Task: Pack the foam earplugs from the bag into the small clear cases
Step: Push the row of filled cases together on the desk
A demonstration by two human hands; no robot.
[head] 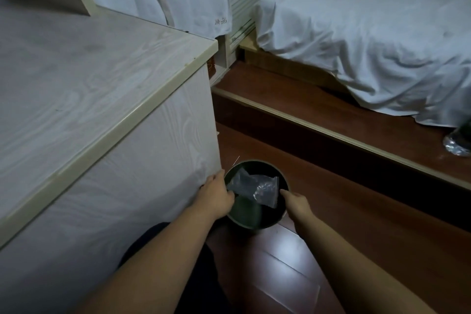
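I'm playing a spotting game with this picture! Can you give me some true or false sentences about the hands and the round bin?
1. The clear plastic bag is over the round dark bin. True.
2. The bin stands on the bed. False: it stands on the wooden floor, beside the pale cabinet.
3. Both hands reach down to the bin. True: left hand, right hand.
4. The bed sheet is red. False: it is white.

Bag (257,187) contents (blurred, indistinct), left-hand (216,199) fingertips hidden behind it.
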